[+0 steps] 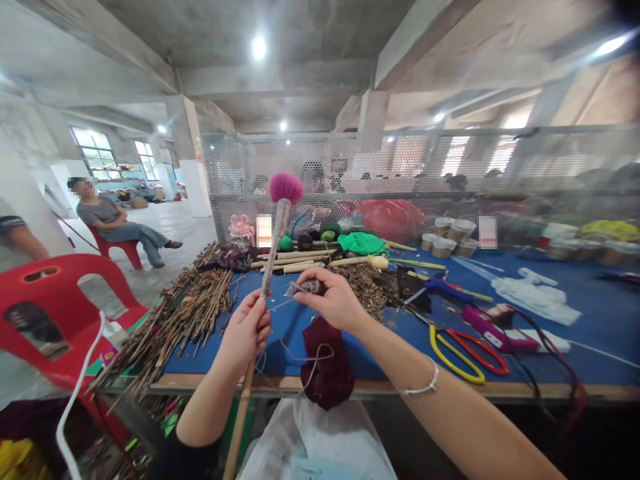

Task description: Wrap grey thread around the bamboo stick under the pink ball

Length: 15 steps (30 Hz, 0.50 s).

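Note:
My left hand (249, 328) is closed around a bamboo-like stick (241, 407), which stands tilted. A magenta fluffy ball (287, 188) tops it, and greyish wrapping (275, 250) covers its upper part. My right hand (334, 297), to the right of the stick, pinches a small grey roll of strip material (309, 287). A thin strand runs between the roll and the stick just above my left hand. Below the hands, a dark maroon cloth bundle (326, 363) with loose pale string on it lies at the table's front edge.
Many thin twigs (200, 310) cover the table's left side. Red-and-yellow-handled scissors (467, 353), a purple tool (500, 330) with cables and white gloves (537, 293) lie right. Several tubs (460, 230) stand near a mesh screen (320, 167). A seated person (107, 217) is left.

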Each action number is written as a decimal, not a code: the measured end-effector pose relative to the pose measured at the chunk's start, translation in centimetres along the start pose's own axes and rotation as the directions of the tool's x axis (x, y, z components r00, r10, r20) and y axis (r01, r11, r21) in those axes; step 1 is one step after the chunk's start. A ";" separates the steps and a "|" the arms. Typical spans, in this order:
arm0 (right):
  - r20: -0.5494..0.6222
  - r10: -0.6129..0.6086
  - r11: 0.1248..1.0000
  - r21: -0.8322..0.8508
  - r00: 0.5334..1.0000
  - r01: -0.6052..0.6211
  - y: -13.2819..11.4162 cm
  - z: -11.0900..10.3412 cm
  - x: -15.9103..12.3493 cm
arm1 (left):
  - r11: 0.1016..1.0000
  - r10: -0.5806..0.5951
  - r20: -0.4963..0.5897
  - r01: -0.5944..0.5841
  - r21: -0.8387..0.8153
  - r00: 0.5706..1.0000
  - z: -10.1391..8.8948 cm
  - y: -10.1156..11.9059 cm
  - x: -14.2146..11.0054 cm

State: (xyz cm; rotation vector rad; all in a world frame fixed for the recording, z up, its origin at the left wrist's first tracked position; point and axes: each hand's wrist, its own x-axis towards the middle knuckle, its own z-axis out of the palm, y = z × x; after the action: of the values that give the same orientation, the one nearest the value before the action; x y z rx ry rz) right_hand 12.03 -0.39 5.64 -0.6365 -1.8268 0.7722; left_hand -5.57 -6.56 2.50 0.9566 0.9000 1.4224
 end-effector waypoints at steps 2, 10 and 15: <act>-0.003 0.175 0.968 0.185 0.984 -0.172 0.9 -2.4 -0.4 | 0.999 0.021 -0.054 -0.020 0.031 0.998 -0.8 0.4 -0.1; 0.058 0.426 0.864 0.270 0.903 -0.425 2.9 -14.6 -4.1 | 0.990 0.123 -0.219 -0.104 0.098 0.968 -3.7 1.6 -0.6; -0.117 0.478 0.873 0.172 0.871 -0.457 3.8 -16.0 -4.9 | 0.985 0.164 -0.267 -0.146 0.088 0.950 -4.2 2.1 -0.3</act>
State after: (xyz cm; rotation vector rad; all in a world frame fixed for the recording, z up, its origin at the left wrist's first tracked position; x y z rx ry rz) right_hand 28.99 2.04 4.39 -1.0402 -1.4712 1.1262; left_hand -10.20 -7.04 2.85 0.9097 1.1016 1.6974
